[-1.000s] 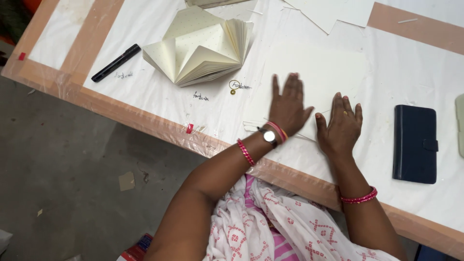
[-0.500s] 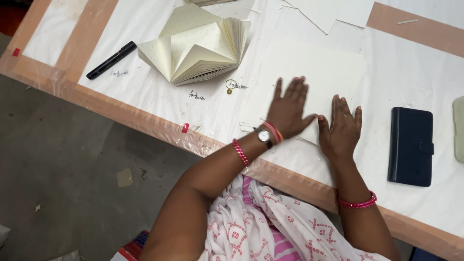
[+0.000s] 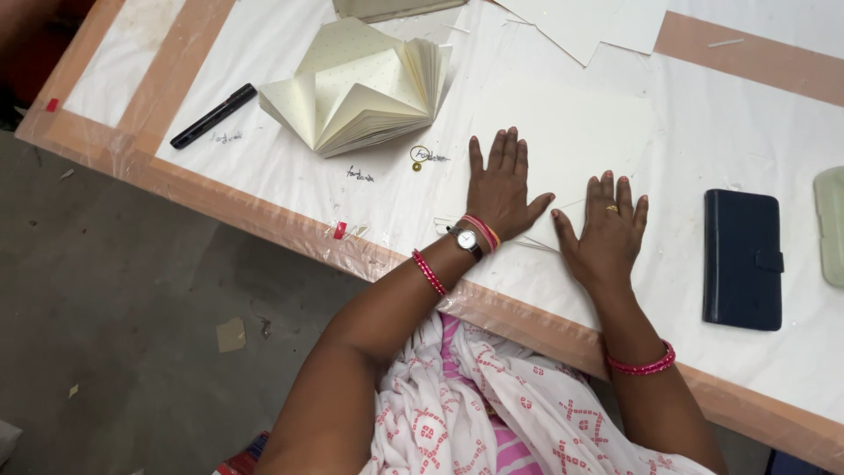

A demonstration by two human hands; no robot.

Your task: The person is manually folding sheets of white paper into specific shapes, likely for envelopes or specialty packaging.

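Observation:
A cream paper sheet (image 3: 571, 132) lies flat on the white-covered table (image 3: 264, 167). My left hand (image 3: 501, 185) presses flat on its near left part, fingers spread. My right hand (image 3: 607, 230) rests palm down on the sheet's near edge, fingers apart, a ring on one finger. Neither hand grips anything. A watch and red bangles sit on my left wrist; a red bangle is on my right forearm.
A folded, fanned-out cream paper piece (image 3: 360, 88) stands at the back left, with a black marker (image 3: 213, 115) left of it. A dark blue wallet case (image 3: 743, 258) lies to the right, a pale green object (image 3: 831, 224) at the right edge. More paper sheets (image 3: 598, 22) lie at the back.
Both hands stay flat on the sheet; the left has slid slightly forward. The view has shifted a little.

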